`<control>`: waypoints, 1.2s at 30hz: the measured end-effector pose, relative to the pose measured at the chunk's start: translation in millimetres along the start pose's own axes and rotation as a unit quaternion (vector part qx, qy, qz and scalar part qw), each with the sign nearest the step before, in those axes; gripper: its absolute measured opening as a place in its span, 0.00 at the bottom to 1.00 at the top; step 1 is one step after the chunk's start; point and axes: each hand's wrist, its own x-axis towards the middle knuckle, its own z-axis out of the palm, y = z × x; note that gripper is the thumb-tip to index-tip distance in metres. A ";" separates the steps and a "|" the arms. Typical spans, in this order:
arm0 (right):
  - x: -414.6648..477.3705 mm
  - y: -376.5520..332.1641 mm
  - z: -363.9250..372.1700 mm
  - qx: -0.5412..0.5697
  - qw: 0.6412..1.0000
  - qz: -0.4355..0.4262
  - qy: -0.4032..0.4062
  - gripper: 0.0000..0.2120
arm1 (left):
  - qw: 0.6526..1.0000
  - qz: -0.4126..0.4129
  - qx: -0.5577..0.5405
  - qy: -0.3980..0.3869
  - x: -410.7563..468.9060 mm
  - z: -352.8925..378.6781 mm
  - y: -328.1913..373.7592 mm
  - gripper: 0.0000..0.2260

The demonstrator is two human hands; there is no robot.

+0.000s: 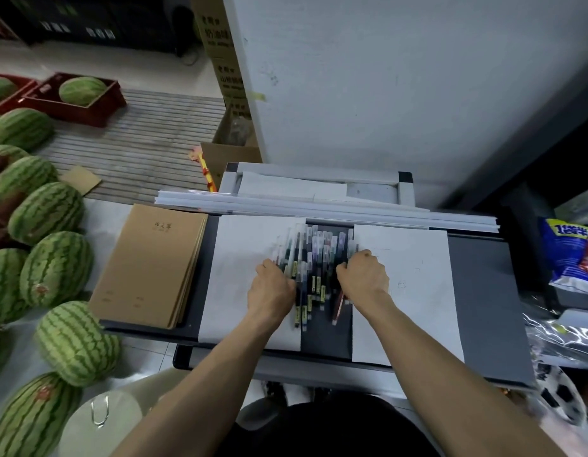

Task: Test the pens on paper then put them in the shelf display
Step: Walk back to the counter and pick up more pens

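Curling in from either side, the left hand (271, 291) and the right hand (363, 278) each have a grip clenched on the pens (314, 255); these lie heaped on the dark worktop (477, 291) between two paper sheets; best to single out one pen, leave the rest parallel, and scribble lightly on the right sheet (414, 291); brown notebooks (147, 262) lie further left.

The left hand (270, 291) and right hand (365, 279) curl round the pens (314, 258); capped ends project beyond the fingers (362, 257).
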 end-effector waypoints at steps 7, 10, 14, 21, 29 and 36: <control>-5.7 2.0 5.2 -0.021 0.999 -0.022 0.030 0.18 | 1.000 -0.005 0.007 -0.010 -0.8 -1.5 2.7 0.13; -7.9 5.8 11.3 -0.005 0.998 -0.032 0.056 0.16 | 1.000 -0.012 0.007 -0.010 -0.8 1.2 4.2 0.12; -8.0 10.1 14.8 0.009 0.996 -0.041 0.081 0.13 | 1.000 -0.011 0.003 -0.003 -0.4 3.8 2.6 0.08; -16.4 13.2 17.5 0.006 0.991 -0.059 0.116 0.14 | 0.999 -0.023 0.028 0.005 1.3 9.3 1.6 0.09; -17.4 15.4 16.1 0.019 0.994 -0.029 0.104 0.13 | 0.999 -0.030 0.028 0.025 9.1 11.8 -5.5 0.08; -18.7 24.9 10.7 0.139 0.978 -0.072 0.139 0.08 | 0.983 0.082 -0.121 0.112 1.3 18.3 -29.6 0.06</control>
